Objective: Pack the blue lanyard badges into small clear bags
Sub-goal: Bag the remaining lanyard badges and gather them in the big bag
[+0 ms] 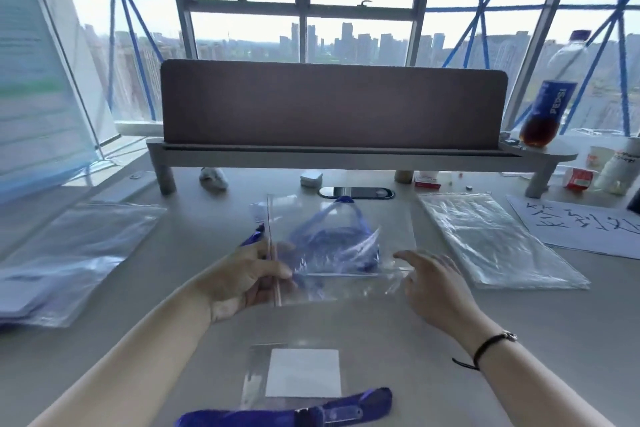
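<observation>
Left hand [242,282] pinching clear bag [332,253]

I am reading "PEPSI" on the blue label of the bottle [554,99]. A white paper sheet [581,224] is showing large handwritten characters I cannot make out.

Glossy, crinkled clear plastic bag [332,246] mid-frame; woven blue cloth lanyard [284,412] at bottom; smooth matt counter [519,340]; felt-like matt divider [332,104] above.
</observation>
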Demonstrator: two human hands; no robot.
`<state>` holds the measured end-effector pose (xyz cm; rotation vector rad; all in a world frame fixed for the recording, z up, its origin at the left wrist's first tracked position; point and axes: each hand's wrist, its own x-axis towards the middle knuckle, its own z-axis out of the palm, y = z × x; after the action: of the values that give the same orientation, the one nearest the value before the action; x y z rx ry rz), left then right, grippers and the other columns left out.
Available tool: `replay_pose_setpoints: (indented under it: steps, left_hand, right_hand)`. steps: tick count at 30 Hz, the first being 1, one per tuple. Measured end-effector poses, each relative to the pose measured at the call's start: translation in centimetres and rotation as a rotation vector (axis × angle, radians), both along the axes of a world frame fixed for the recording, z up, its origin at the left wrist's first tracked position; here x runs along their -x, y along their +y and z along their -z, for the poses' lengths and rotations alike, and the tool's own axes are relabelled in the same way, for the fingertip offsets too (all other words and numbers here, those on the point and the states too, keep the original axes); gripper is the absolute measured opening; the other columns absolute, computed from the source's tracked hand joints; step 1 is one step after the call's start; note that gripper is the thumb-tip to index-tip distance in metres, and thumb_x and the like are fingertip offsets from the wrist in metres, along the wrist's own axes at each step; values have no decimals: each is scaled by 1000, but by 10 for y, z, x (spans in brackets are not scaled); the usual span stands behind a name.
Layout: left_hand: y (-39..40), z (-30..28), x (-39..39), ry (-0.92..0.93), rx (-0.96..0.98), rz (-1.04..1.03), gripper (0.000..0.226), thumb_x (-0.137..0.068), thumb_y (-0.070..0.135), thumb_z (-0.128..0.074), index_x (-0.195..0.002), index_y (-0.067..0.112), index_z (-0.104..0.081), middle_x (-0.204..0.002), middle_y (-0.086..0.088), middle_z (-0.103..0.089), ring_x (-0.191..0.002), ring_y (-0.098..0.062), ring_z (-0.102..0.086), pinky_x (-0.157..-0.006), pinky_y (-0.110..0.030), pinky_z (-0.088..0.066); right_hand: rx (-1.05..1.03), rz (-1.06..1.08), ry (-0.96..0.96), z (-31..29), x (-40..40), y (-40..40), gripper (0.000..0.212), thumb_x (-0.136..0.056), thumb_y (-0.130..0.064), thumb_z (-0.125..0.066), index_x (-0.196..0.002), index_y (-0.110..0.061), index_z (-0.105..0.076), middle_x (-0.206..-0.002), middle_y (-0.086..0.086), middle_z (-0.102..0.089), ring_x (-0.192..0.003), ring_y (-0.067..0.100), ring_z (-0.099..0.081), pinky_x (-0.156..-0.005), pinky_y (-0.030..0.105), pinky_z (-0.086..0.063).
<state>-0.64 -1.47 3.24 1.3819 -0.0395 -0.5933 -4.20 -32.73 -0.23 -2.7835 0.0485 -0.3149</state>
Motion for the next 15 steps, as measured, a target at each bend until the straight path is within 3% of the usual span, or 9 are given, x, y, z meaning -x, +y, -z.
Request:
replay_pose_setpoints:
  steps: [1,3,4,6,9,11,15]
  left_hand:
    - [8,4,8,-6,-20,2,53,-67,4,-77,-117,14,-63,-96,-13,-70,-72,-23,-72,-72,-33,-58]
    - [19,8,22,-33,-53,-23,51,-70,2,-78,-117,14,-62,-92,-11,-70,-75,-25,-73,-73,-34,-58]
    - [23,9,29,-51,-65,-42,48,-74,-2,-78,-117,12,-63,-92,-12,-71,-77,-27,-73,-71,-35,-59]
    - [28,13,37,-96,-104,-82,42,-79,-8,-75,-116,8,-63,-89,-16,-71,-77,-28,-73,-64,-32,-60]
    - [31,14,46,-122,-122,-112,39,-78,-7,-77,-114,4,-64,-86,-21,-72,-75,-28,-72,-62,-29,-58]
    - [32,16,49,-106,-84,-108,36,-79,3,-79,-112,6,-66,-92,-24,-74,-78,-29,-71,-65,-33,-60]
    - [32,19,50,-96,-88,-93,31,-89,18,-72,-115,1,-66,-107,-25,-73,-82,-28,-69,-75,-38,-60]
  right_hand:
    - [54,-44,103,-5,-1,12,57,-89,-19,-52,-142,-41,-45,-152,-10,-45,-147,20,-30,-120,42,-16]
    - [123,-148,173,-16,-1,42,72,-88,-15,-48,-150,-44,-30,-161,-18,-24,-154,14,-4,-121,50,5]
    - [128,-193,124,-20,0,57,74,-85,-11,-46,-150,-44,-32,-160,-20,-26,-154,13,-5,-123,50,3]
    - [31,-267,-53,-24,2,89,68,-82,-8,-46,-143,-39,-46,-149,-18,-45,-146,10,-28,-121,40,-19]
    - [-325,-356,-135,-26,4,133,35,-91,-18,-57,-124,-29,-66,-120,-16,-67,-113,1,-57,-96,20,-42]
    - [-399,-412,-106,-23,5,152,26,-93,-34,-64,-118,-29,-68,-106,-17,-67,-98,-1,-60,-84,15,-45]
    - [-299,-469,-126,-7,7,155,25,-95,-45,-59,-114,-32,-69,-108,-19,-62,-98,0,-59,-84,22,-50]
